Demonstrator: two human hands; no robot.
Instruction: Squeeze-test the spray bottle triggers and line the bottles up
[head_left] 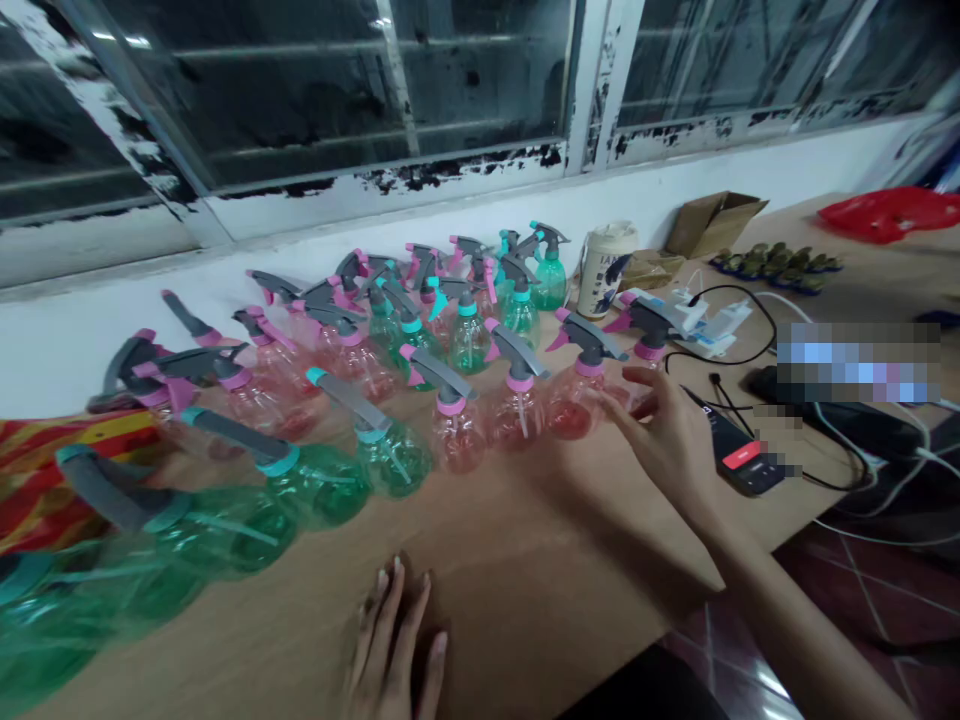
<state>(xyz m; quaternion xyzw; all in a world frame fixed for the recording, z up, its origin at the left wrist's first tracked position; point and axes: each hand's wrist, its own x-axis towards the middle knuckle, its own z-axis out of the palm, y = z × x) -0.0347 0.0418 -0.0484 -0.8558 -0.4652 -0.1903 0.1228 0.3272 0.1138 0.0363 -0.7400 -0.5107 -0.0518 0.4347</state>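
Several pink and green spray bottles with grey triggers stand and lie along the wooden table (525, 560). My right hand (667, 430) reaches toward a pink spray bottle (581, 385) at the right end of the row, fingers spread and touching or just short of it, holding nothing. My left hand (397, 650) lies flat on the table near the front edge, fingers stretched out. Green spray bottles (300, 480) lie tipped over at the left.
A phone (739, 455) with a red button on its screen lies right of my right hand, among cables. Behind are a paper cup (604, 265), a power strip (705, 320), a cardboard box (712, 220) and a red bag (892, 212). A window wall runs along the back.
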